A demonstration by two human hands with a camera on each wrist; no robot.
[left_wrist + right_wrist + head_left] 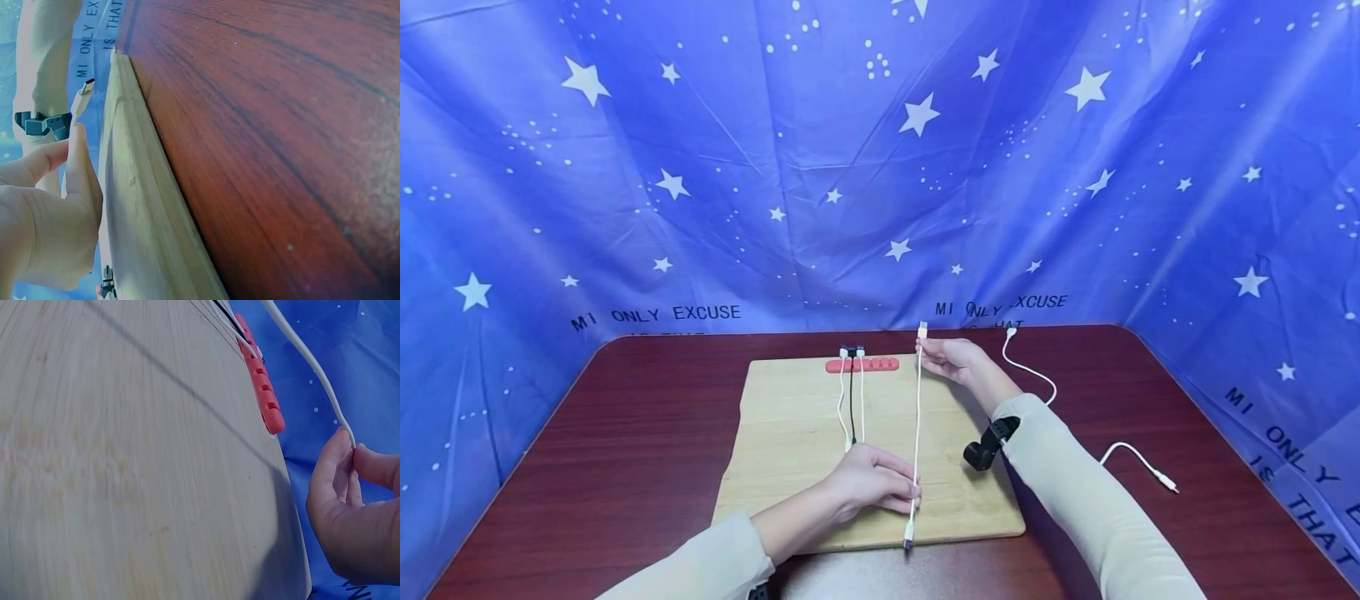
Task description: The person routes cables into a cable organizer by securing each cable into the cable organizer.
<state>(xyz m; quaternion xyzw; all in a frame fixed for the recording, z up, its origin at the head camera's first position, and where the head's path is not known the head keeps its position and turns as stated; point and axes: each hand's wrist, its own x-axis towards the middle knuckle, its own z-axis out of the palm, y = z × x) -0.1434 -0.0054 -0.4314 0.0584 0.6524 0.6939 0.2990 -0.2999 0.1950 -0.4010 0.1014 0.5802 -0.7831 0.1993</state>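
A white USB cable (917, 417) is stretched taut above a wooden board. My right hand (953, 360) pinches it just under the plug (922, 329) at its far end; the right wrist view shows thumb and fingertips on the white cord (312, 365). Closer to me, my left hand (876, 482) pinches the other end. Past those fingers juts a small metal-tipped connector (82, 100). At the board's far edge lies a red cable holder (265, 394) with notches. Two white cables (862, 400) and one black cable (852, 396) sit in its left part; the right-hand notches hold nothing.
The wooden board (790, 408) lies on a dark red-brown table (647, 450). Another white cable (1123, 446) runs over the table at right, partly behind my right forearm. A blue star-printed curtain (820, 167) encloses the back and sides.
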